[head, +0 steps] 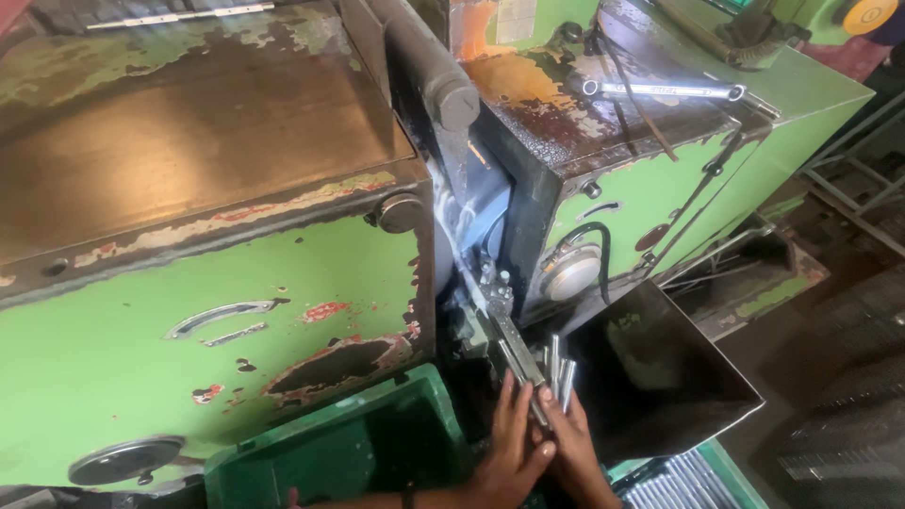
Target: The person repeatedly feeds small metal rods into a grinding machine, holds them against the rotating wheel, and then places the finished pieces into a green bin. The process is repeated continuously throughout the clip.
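Left hand (514, 443) flat, steadying guide rail (514, 353); right hand (570, 438) clutches upright metal rods (558, 372), just right of rail.

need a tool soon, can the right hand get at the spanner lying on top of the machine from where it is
Probably not without a long stretch: the right hand is low at the feed rail, full of metal rods, while the spanner lies far up on the machine top.

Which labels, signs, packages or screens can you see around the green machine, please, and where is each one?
Pale label: on the orange panel at the top of the machine, behind the spanner; rectangular, off-white, partly cut off by the picture's edge.
Yellow disc: top right corner, round, possibly a sticker or knob; cannot tell.
No packages or screens show.
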